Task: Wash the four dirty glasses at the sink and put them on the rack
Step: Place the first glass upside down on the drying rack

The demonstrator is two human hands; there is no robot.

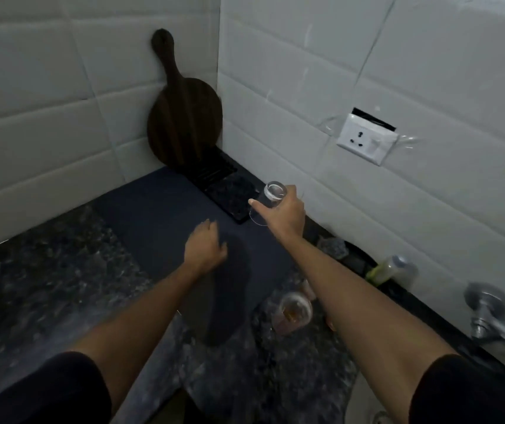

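Clear glass, one, held inverted in the right hand with fingers curled round its wall, above the near end of the black rack on the bench; likely light, rigid, fragile, slippery if wet, best gripped mid-wall. Dirty glasses near the tap: at least one, others blurred. Left hand: one, loosely curled, holding nothing.

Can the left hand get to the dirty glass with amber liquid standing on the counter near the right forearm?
Probably yes: the left hand is empty, and the dirty amber-stained glass stands uncovered on the speckled granite counter, beside the right forearm, not beneath it.
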